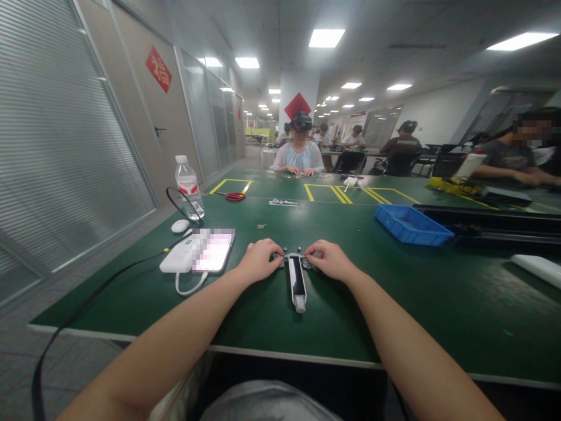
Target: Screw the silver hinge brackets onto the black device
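Note:
On the green table, in front of my body, lies a long narrow white object with a dark inset (297,279) and a paler tip towards me. My left hand (262,261) is closed at the left of its far end, fingertips pinched on a small metallic piece. At the right of that end, my right hand (331,260) pinches another small metallic piece (307,264), largely covered by the fingers. Whether these pieces are joined to the white object I cannot tell. Two tiny round metallic parts (299,249) rest just beyond it.
Left are a phone (221,251), a white power bank (179,252) with cable, a mouse (180,225) and a water bottle (187,187). Farther off lie red-handled scissors (235,197) and thin metal strips (283,202). A blue tray (411,224) stands right. A person (299,153) sits opposite.

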`<act>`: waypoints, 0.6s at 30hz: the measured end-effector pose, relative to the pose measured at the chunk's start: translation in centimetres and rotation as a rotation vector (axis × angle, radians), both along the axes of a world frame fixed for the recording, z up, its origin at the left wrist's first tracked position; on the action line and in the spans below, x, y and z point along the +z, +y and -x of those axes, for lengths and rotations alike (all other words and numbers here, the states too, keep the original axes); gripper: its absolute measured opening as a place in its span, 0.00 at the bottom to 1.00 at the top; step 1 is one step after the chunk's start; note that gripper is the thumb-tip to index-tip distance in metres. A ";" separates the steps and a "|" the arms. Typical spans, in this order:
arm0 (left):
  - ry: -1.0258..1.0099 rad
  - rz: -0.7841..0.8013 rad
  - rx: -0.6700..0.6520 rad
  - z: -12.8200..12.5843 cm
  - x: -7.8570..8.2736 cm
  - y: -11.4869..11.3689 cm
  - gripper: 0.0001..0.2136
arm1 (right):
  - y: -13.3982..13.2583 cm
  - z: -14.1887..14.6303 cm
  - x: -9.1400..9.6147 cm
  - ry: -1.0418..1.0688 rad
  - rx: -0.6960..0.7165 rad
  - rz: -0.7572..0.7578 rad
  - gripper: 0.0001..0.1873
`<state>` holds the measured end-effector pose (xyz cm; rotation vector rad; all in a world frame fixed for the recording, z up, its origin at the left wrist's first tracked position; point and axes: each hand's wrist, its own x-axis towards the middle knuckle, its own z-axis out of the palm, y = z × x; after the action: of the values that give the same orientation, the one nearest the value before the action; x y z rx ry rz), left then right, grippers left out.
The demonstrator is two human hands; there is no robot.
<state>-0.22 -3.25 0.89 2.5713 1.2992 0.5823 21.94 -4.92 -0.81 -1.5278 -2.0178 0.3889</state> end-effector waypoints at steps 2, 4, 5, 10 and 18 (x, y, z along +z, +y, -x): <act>-0.001 -0.001 -0.004 0.0 -0.1 0.1 0.08 | 0.0 0.0 0.0 0.018 -0.003 0.001 0.08; -0.006 -0.001 -0.006 0.1 -0.1 0.1 0.08 | 0.0 0.0 0.0 0.030 -0.007 0.002 0.08; -0.010 0.001 -0.004 0.1 0.0 0.1 0.08 | 0.0 0.0 0.0 0.034 -0.009 0.003 0.08; -0.052 0.024 0.034 0.1 0.1 0.2 0.09 | 0.0 0.0 0.0 0.029 -0.009 0.010 0.08; -0.064 0.046 -0.019 0.3 -0.6 1.2 0.20 | 0.4 -0.2 -0.1 0.016 0.013 -0.105 0.24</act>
<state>-0.55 -2.07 0.32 2.5038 1.2519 0.6192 22.10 -4.57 -0.87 -1.4443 -2.0040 0.2945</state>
